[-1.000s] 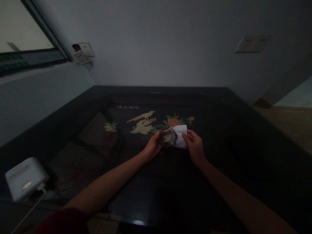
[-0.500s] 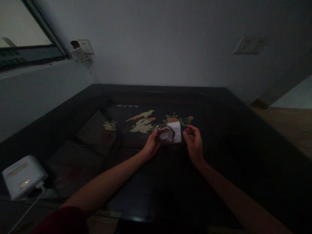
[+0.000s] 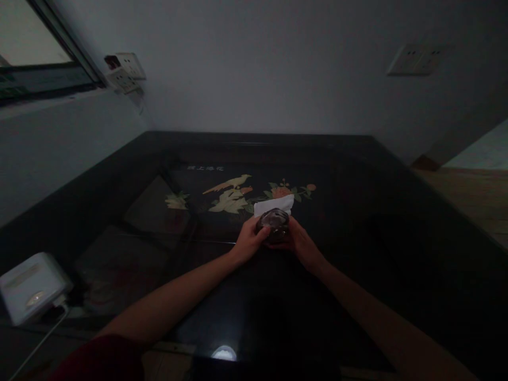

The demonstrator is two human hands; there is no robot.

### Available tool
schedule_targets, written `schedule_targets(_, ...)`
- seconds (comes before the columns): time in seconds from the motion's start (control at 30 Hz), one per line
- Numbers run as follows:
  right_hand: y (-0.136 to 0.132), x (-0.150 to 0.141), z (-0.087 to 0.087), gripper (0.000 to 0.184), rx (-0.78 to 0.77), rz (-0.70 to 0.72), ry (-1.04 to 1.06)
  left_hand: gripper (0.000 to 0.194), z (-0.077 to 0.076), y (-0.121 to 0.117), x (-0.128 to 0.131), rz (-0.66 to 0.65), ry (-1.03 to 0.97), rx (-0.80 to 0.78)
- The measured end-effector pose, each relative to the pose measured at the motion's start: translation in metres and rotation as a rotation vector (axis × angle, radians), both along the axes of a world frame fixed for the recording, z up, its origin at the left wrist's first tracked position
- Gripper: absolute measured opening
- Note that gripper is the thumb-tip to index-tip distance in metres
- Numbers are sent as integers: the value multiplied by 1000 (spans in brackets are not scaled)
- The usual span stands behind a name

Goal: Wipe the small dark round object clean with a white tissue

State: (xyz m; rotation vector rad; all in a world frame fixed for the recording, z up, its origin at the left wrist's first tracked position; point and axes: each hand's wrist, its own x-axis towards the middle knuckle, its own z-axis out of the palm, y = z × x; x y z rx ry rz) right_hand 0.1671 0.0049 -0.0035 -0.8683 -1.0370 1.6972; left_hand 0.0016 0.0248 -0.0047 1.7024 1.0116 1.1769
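One left hand (image 3: 250, 237), one right hand (image 3: 304, 244) clasp dark glassy dish (image 3: 275, 218) between them; I judge it stiff, slippery, fragile, best held by sides.

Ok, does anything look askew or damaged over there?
Yes: near the window, the lower socket plate looks askew beside another plate, perhaps loose from the wall. The glassy dish between left hand and right hand shows no obvious damage, but it's dim.

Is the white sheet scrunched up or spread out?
Spread, where visible: the white sheet sticks out beyond the dark shiny object, with fairly straight edges. Folded over? I cannot tell.
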Motion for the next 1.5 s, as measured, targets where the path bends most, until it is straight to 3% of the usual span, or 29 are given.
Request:
schedule_targets(0.2,2,6,2,53,-144,106,174,70,1,-2,1,-82,99,57)
schedule_targets(0.47,5,7,-7,43,-125,27,233,61,2,-5,1,-126,22,73)
schedule_targets(0.73,12,8,-5,43,52,-139,248,36,12,2,-2,219,-69,91)
schedule_targets(0.87,15,9,-6,54,63,-146,220,52,12,5,-1,260,-96,137)
schedule_targets(1.0,16,9,-12,58,75,-166,165,70,13,3,4,177,-132,50)
schedule_targets(1.27,13,9,-12,60,79,-165,126,80,26,-6,6,-18,-236,3)
schedule_targets(1.43,15,8,-13,65,55,-172,142,65,26,-4,3,-108,-370,-142)
schedule_targets(1.5,15,8,-14,65,41,-167,145,61,30,-3,3,-104,-338,-174)
